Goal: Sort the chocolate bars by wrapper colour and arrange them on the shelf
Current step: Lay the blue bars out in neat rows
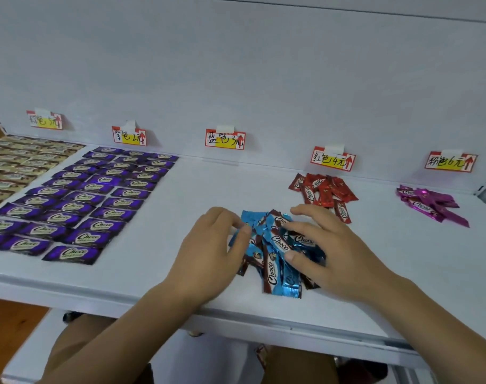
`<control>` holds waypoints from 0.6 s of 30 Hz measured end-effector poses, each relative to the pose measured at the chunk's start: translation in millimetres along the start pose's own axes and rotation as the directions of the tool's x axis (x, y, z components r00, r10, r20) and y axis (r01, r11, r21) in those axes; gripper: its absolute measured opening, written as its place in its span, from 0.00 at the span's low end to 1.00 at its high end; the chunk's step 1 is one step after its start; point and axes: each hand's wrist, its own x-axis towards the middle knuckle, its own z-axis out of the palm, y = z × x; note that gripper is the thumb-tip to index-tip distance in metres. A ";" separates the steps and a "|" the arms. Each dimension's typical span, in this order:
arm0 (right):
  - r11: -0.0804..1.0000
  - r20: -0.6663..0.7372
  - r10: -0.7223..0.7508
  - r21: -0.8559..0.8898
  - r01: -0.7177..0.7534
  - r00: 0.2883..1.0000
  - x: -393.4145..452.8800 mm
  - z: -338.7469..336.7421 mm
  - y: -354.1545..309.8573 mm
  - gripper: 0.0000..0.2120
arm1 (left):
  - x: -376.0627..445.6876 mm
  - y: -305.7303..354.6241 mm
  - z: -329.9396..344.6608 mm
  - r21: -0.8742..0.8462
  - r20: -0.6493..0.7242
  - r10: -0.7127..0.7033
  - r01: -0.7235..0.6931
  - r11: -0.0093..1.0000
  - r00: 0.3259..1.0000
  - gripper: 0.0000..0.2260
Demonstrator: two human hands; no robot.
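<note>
A loose heap of blue-wrapped chocolate bars (275,253) lies on the white shelf (180,273) below the blue price tag (225,139). My left hand (211,250) rests at the heap's left side, its fingertips touching the bars. Over the heap's right side lies my right hand (327,245), fingers spread and lightly bent on the bars. Purple bars (78,200) lie in neat rows at the left, with gold bars (17,164) beyond them. A red pile (323,192) and a pink pile (430,203) sit at the right.
Price tags are taped to the back wall above each group: purple tag (129,135), red tag (333,159), pink tag (451,161). The shelf's front edge (236,320) runs under my wrists. A lower shelf and wooden floor show below.
</note>
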 end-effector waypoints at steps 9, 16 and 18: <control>0.994 -0.004 0.105 0.017 -0.104 0.995 29.3 -13.7 -20.3 0.07 | -7.0 33.3 -4.7 0.358 0.160 -0.040 -0.020 0.934 0.986 0.23; 0.947 -0.141 0.299 0.163 -0.276 0.944 32.9 -35.3 -28.6 0.08 | 3.3 21.9 -18.1 0.156 0.177 -0.137 0.109 0.982 0.975 0.15; 0.939 -0.149 0.319 0.185 -0.290 0.936 34.3 -36.1 -33.6 0.08 | 2.1 24.5 -18.3 0.225 0.209 -0.150 0.101 0.969 0.966 0.19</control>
